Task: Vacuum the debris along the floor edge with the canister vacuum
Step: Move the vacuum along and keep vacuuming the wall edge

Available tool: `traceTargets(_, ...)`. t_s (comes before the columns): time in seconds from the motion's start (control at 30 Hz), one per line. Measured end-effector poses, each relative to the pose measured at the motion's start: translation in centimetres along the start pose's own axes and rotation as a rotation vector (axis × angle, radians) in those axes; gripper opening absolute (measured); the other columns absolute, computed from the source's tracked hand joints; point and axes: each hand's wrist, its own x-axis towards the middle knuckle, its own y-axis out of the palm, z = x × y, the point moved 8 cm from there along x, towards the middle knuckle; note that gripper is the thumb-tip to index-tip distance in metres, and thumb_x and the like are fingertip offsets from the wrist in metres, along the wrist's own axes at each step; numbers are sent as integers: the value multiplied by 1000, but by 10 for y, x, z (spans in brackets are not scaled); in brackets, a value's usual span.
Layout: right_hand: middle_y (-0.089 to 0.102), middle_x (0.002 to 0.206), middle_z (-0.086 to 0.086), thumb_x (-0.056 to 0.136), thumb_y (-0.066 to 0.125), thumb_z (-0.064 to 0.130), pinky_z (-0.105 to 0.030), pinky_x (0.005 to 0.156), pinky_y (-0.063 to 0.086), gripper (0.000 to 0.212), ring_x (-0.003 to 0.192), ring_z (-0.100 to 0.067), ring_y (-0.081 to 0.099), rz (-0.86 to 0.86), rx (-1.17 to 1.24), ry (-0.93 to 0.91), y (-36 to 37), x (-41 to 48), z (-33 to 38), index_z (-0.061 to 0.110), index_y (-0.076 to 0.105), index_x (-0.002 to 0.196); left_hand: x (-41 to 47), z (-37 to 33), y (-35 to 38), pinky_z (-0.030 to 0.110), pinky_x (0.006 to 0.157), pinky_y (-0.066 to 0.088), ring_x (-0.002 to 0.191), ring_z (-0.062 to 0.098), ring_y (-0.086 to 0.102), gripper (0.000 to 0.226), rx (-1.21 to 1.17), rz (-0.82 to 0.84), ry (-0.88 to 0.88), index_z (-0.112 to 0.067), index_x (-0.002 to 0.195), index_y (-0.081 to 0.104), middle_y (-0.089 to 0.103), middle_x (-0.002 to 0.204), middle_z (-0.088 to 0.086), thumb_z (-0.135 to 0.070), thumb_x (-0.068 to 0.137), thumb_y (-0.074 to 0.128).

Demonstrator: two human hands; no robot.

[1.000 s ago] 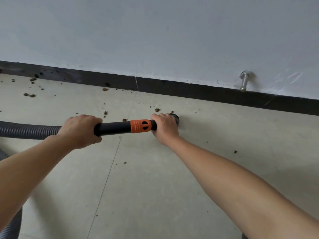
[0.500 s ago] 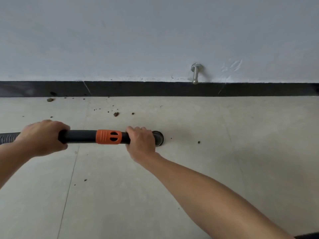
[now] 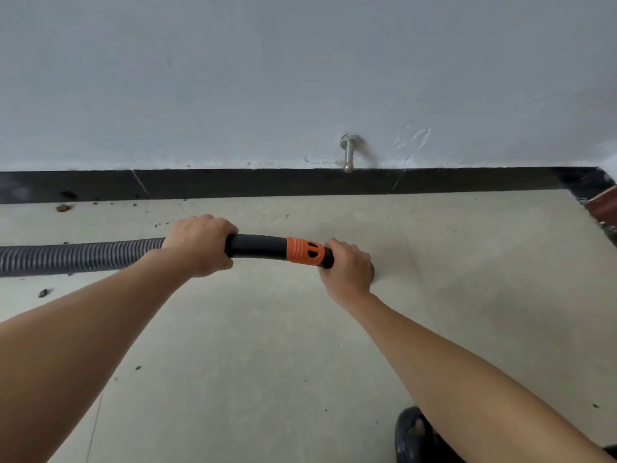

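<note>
1. Wand (image 3: 257, 246) is held at both ends: left grip (image 3: 200, 243) clenched round the hose (image 3: 83, 257) end, right grip (image 3: 347, 265) round the nozzle end, down at the floor (image 3: 467, 295).
2. Debris (image 3: 63, 207) is left by the baseboard (image 3: 267, 182) at far left; task judged partly done.

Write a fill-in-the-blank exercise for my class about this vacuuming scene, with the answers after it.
The left hand and right hand grip a black tube whose collar is coloured ____.
The ribbed grey hose leaves the picture at its ____ edge.
A metal peg sticks out of the wall just above the ____ baseboard.
Missing words: orange; left; black.
</note>
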Motion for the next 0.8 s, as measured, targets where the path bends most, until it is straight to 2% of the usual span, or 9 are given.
traceTargets(0.07, 51, 64, 5, 79, 67, 12, -33, 66, 41, 23, 63, -21, 46, 13, 44, -88, 14, 13, 26, 22, 47, 73, -15, 25, -2, 29, 62, 34, 75, 20, 52, 12, 17, -28, -67, -31, 83, 53, 55, 77, -5, -28, 79, 64)
traceTargets(0.17, 58, 71, -1, 77, 67, 8, -37, 71, 42, 15, 69, -20, 45, 68, 121, -225, 42, 30, 72, 17, 55, 79, -47, 67, -2, 27, 55, 34, 68, 15, 52, 13, 4, -44, -149, -28, 79, 52, 54, 70, -8, -32, 79, 65)
traceTargets(0.3, 50, 70, 1, 75, 61, 2, -38, 77, 41, 14, 71, -19, 42, 90, 199, -374, 64, 54, 112, 14, 54, 77, -75, 97, 4, 24, 52, 34, 65, 8, 50, 22, -138, 29, -185, -32, 78, 48, 56, 69, -10, -39, 79, 69)
traceTargets(0.4, 50, 69, 2, 71, 58, -2, -35, 74, 38, 18, 70, -18, 41, 35, 216, -397, 70, 77, 110, 15, 53, 74, -66, 102, 8, 25, 55, 36, 67, 8, 51, 22, -201, 4, -209, -33, 86, 50, 55, 72, -11, -40, 80, 70)
traceTargets(0.53, 56, 69, -2, 68, 60, -3, -29, 72, 29, 18, 70, -16, 40, 18, 218, -363, 73, 95, 106, 14, 54, 72, -44, 105, 6, 26, 56, 37, 69, 10, 51, 23, -250, 23, -252, -32, 85, 52, 55, 73, -10, -37, 76, 72)
traceTargets(0.6, 54, 68, -1, 68, 60, -2, -30, 72, 30, 18, 69, -17, 41, 45, 218, -361, 75, 88, 116, 14, 53, 72, -51, 113, 10, 25, 56, 37, 68, 10, 53, 21, -292, 109, -291, -30, 80, 54, 57, 71, -8, -34, 73, 74)
traceTargets(0.67, 53, 70, 0, 68, 60, 0, -34, 72, 36, 17, 70, -21, 44, 112, 219, -414, 84, 59, 138, 15, 53, 74, -81, 132, 25, 24, 56, 41, 67, 10, 57, 18, -310, 270, -368, -29, 76, 59, 61, 69, -7, -32, 67, 75)
traceTargets(0.8, 54, 78, -1, 63, 60, 8, -38, 75, 36, 20, 79, -27, 49, 293, 191, -659, 109, -33, 193, 17, 56, 80, -184, 160, 68, 19, 62, 46, 73, 3, 59, 19, -242, 622, -519, -39, 72, 55, 61, 79, -11, -38, 61, 69)
